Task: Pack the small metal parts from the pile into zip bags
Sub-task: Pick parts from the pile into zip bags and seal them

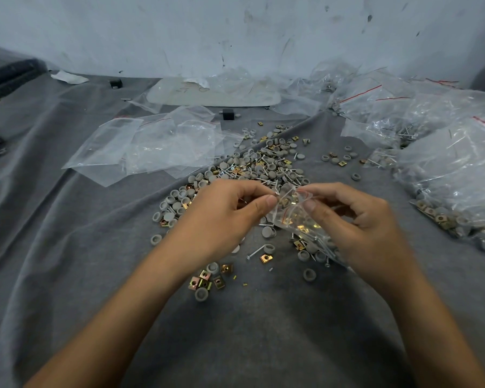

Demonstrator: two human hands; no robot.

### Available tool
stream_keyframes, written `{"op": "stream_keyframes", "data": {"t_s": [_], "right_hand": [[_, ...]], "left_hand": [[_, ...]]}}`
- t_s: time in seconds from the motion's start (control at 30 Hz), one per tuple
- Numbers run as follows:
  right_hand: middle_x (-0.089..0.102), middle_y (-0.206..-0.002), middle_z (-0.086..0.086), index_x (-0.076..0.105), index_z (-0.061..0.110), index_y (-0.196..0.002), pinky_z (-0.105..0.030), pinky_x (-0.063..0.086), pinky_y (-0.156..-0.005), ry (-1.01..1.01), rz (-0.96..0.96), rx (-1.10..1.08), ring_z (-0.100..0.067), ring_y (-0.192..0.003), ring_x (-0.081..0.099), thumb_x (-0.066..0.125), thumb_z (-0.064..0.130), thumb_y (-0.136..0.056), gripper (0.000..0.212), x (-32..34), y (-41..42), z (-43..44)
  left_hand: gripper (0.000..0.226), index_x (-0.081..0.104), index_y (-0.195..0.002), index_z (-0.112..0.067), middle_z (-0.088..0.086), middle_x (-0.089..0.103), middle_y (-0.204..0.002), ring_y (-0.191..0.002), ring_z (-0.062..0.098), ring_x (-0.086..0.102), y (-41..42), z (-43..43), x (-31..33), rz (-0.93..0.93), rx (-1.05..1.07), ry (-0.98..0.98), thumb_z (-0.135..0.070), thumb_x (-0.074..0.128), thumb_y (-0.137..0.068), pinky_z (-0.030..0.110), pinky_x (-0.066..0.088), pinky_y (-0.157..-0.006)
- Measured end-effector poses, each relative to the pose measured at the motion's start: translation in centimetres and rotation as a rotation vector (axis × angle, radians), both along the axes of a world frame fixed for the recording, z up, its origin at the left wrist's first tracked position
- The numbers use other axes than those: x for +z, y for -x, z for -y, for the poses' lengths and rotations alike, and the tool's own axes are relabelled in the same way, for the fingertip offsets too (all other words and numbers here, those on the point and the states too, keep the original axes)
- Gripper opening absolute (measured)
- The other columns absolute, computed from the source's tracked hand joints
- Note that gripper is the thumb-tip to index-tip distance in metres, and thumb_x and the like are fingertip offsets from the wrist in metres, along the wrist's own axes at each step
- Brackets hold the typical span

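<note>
We pinch the mouth of the zip bag (297, 221) with our left hand (224, 219) and our right hand (359, 225), right by the pile (263, 165) of small metal parts, and we think the bag is thin, floppy and slippery, so its top edge is best to hold

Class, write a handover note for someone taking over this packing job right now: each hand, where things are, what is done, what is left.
Left hand: pinches the mouth of the zip bag.
Right hand: pinches the mouth's other side; the bag is part filled with clips, caps and screws.
Pile: loose on the grey cloth just beyond the hands; a small cluster lies nearer.
Done: filled bags heaped at right.
Left: finish this bag, then pack the pile into the empty bags at left.
</note>
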State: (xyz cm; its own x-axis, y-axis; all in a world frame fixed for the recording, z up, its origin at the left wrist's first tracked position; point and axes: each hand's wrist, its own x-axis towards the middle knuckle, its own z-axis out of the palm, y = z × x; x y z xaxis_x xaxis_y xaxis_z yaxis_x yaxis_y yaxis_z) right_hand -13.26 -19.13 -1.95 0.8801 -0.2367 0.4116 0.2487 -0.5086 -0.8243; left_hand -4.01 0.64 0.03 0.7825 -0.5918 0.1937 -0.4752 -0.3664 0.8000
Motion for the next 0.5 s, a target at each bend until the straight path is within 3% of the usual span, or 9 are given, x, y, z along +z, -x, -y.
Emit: {"op": "stream_keyframes", "data": {"t_s": [0.07,0.17,0.33,0.43,0.5], "right_hand": [[0.075,-0.094,0.011,0.077,0.031,-0.106,-0.028,0.056,-0.079,-0.009,0.012,-0.019,-0.011,-0.089,0.071,0.071,0.017,-0.094,0.020,0.0,0.0,0.0],[0.077,-0.096,0.012,0.077,0.030,-0.107,-0.034,0.058,-0.081,-0.035,0.044,-0.045,-0.011,-0.091,0.072,0.070,0.016,-0.094,0.020,0.0,0.0,0.2],[0.077,-0.096,0.016,0.075,0.033,-0.108,-0.013,0.050,-0.074,-0.113,0.084,-0.071,0.001,-0.086,0.069,0.065,0.016,-0.099,0.021,0.0,-0.2,0.6],[0.077,-0.095,0.012,0.077,0.034,-0.104,-0.015,0.053,-0.076,-0.222,0.095,-0.096,0.000,-0.088,0.069,0.061,0.013,-0.101,0.027,0.1,-0.2,1.0],[0.077,-0.095,0.009,0.078,0.034,-0.102,-0.020,0.056,-0.082,-0.298,0.114,-0.107,-0.004,-0.091,0.068,0.058,0.012,-0.102,0.030,0.3,-0.3,1.2]], "left_hand": [[0.015,0.076,-0.102,-0.033,-0.014,0.067,-0.068,-0.059,0.001,0.058,-0.4,-0.5,0.0,0.065,0.049,-0.070,-0.037,0.063,-0.097,0.027,0.045,-0.057],[0.019,0.076,-0.111,-0.032,-0.017,0.072,-0.086,-0.078,-0.001,0.063,-1.0,-1.4,0.0,0.179,0.148,-0.261,-0.035,0.062,-0.098,0.022,0.046,-0.066],[0.020,0.074,-0.114,-0.032,-0.014,0.070,-0.093,-0.068,-0.002,0.055,-1.8,-1.9,-0.8,0.249,0.235,-0.464,-0.027,0.060,-0.100,0.017,0.039,-0.059],[0.019,0.072,-0.115,-0.030,-0.009,0.073,-0.103,-0.089,0.008,0.064,-1.9,-2.1,-1.1,0.264,0.246,-0.492,-0.028,0.061,-0.099,0.028,0.050,-0.077],[0.019,0.071,-0.115,-0.030,-0.009,0.073,-0.104,-0.093,0.010,0.063,-1.9,-2.1,-1.2,0.256,0.227,-0.486,-0.033,0.063,-0.098,0.030,0.048,-0.078]]}}
